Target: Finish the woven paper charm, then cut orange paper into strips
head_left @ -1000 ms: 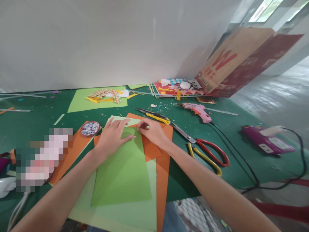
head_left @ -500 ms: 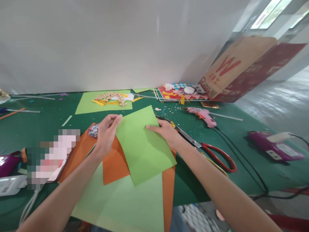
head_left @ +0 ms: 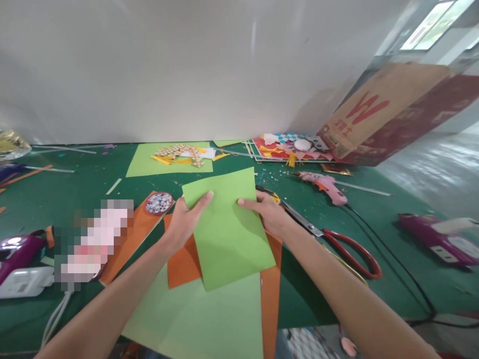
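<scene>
A bright green sheet of paper [head_left: 230, 239] is held up between both hands, tilted over the table. My left hand [head_left: 189, 217] grips its left edge, thumb on the front face and fingers behind. On the right edge, my right hand [head_left: 267, 212] pinches it the same way, with its fingers mostly hidden. Below lie an orange sheet [head_left: 183, 267] and a larger pale green sheet [head_left: 202, 319]. Another orange sheet [head_left: 270, 294] shows along the right side. Just left of my left hand sits a round container of small white-and-black pieces [head_left: 159, 203].
Red-handled scissors [head_left: 352, 247] and a pink glue gun [head_left: 325, 187] lie to the right. Beyond them are a purple device [head_left: 437, 237] with a cord and a paper bag [head_left: 381, 109]. A blurred-out phone [head_left: 97, 242] lies left. Paper crafts [head_left: 179, 154] line the white wall [head_left: 209, 70].
My left hand has moved from the sheet's top left corner onto its left edge, thumb now across the front. The sheet has turned slightly more upright. The view has shifted a little left.
</scene>
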A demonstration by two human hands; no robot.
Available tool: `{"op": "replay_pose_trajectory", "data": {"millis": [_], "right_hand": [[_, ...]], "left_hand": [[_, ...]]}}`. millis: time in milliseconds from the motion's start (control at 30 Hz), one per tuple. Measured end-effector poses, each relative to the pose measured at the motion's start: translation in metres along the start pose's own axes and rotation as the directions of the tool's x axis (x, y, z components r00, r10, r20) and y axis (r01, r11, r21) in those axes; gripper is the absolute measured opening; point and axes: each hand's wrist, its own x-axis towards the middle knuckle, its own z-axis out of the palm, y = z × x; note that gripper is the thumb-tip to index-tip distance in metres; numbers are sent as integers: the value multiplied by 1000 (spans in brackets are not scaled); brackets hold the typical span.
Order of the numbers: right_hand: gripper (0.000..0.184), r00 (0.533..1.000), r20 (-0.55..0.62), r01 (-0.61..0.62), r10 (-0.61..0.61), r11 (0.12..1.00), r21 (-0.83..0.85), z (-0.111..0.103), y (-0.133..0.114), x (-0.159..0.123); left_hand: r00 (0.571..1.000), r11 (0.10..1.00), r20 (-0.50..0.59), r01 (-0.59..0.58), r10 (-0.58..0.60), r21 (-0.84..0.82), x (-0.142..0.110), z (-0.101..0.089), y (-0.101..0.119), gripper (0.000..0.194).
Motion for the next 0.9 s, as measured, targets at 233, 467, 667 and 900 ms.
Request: {"op": "replay_pose_trajectory", "data": {"millis": [233,467,667,900], "right_hand": [[32,1000,30,5,-4,1000,-24,-4,2,1],[36,996,-12,83,-83,996,-15,1,2,0],[37,999,-48,25,-25,1000,11,5,-1,-2],[33,1000,-7,21,-21,1000,-5,3,1,-3]], "left_hand": [[998,996,-39,-51,53,69,-1,-3,3,36],[986,967,-31,-156,166,203,-3,-1,3,52],[993,974,7,-118,119,194,-5,-1,2,46],[973,961,-93,-187,209,206,-4,-2,4,62]]}}
